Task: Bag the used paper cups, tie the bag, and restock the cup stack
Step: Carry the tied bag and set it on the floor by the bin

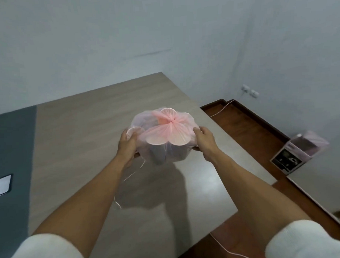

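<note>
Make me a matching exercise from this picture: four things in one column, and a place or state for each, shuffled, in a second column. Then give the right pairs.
Things:
1. pink bag
2. cardboard box
3. wall socket
4. dark flat device

Places or states:
A. on the floor at the right, lined with pink plastic
B. gathered shut at the top, held between the left hand and right hand
C. lying at the table's left edge
D. low on the far wall

Pairs: 1-B, 2-A, 3-D, 4-C
</note>
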### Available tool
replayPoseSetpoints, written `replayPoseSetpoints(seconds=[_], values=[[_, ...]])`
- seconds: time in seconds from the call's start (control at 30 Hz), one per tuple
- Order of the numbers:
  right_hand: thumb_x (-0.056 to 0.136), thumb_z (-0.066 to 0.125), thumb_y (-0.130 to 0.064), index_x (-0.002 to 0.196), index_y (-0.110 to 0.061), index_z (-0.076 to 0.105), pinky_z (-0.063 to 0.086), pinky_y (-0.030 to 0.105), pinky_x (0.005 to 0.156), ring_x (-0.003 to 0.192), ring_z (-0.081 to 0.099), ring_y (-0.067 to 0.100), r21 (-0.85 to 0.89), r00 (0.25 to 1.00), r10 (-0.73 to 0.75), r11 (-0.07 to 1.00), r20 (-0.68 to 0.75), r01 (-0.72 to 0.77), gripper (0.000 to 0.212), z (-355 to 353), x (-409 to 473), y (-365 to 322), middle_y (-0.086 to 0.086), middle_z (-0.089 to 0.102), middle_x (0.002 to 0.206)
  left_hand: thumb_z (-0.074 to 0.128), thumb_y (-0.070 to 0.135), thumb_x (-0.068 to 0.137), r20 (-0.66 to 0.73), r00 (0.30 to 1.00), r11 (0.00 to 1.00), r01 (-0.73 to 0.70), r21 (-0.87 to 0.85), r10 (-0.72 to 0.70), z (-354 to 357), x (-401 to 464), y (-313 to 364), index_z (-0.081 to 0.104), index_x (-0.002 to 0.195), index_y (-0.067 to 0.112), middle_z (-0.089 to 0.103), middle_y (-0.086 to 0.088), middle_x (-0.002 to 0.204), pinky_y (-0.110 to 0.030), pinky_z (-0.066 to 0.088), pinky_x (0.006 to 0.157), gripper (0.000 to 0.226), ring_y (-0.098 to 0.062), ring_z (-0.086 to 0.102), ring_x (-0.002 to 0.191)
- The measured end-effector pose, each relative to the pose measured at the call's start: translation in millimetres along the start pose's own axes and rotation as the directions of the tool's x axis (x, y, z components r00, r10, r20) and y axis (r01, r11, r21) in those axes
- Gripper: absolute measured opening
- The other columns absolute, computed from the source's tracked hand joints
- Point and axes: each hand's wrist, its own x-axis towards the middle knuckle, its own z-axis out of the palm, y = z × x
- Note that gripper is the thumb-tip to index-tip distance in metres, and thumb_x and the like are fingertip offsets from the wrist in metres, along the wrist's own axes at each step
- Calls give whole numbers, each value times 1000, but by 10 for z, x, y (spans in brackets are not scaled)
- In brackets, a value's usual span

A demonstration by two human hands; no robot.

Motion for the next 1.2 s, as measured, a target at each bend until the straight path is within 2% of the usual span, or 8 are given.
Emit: replayPoseSetpoints(seconds=[0.33,0.43,0.5,0.63,0.77,0.9,1.03,1.2], values=[[94,52,-39,119,-19,63,63,48,77,96,68,21,22,964,-87,995,-250,96,34,-2168,-37,66,1,68,108,51,26,101,220,973,997,-79,22,73,2101,-472,127,56,122,32,65,1,121,-46,62,72,23,-26,67,104],[97,51,-35,119,-16,65,59,36,71,93,66,17,-74,931,-145,989,-336,127,32,-2913,-19,142,0,68,108,50,25,101,276,958,996,-91,24,80,2820,-685,55,56,125,30,65,1,122,-40,61,68,25,-25,67,103],[96,52,-36,118,-17,67,51,32,77,97,65,19,-113,912,-160,986,-377,126,33,-3384,24,208,0,69,108,49,25,101,312,946,995,-98,22,86,3281,-794,-10,56,126,31,65,0,123,-39,60,67,26,-25,67,104],[91,53,-41,107,-16,69,53,39,88,91,61,19,-129,879,-145,987,-454,96,34,-4317,89,417,-2,68,97,52,28,98,359,930,996,-90,20,77,4228,-983,-232,55,132,36,65,1,125,-46,62,69,35,-27,67,105],[92,53,-38,109,-13,70,51,38,87,93,63,22,-92,842,-113,993,-527,75,34,-5165,88,574,1,70,99,57,41,87,418,903,987,-140,78,95,5094,-1104,-448,52,137,37,62,-4,132,-59,56,87,50,-38,63,115],[80,54,-52,109,-21,72,58,48,88,95,68,24,-39,812,-61,998,-581,47,46,-5785,254,749,1,73,102,57,35,95,467,880,984,-149,94,89,5839,-1201,-512,52,134,38,61,0,130,-63,59,72,40,-31,65,108],[76,54,-58,104,-26,70,60,55,82,95,69,26,-4,788,-24,1000,-616,27,45,-6238,540,917,-1,72,98,55,29,98,512,853,980,-174,97,101,6487,-1075,-632,54,136,30,65,-2,127,-40,62,65,38,-27,67,107],[77,55,-59,114,-27,66,59,53,86,100,68,24,28,780,16,1000,-626,3,50,-6654,1081,973,-1,70,108,57,31,96,506,860,977,-162,136,73,7227,-693,-743,49,142,32,63,-2,134,-37,59,74,46,-29,66,113]])
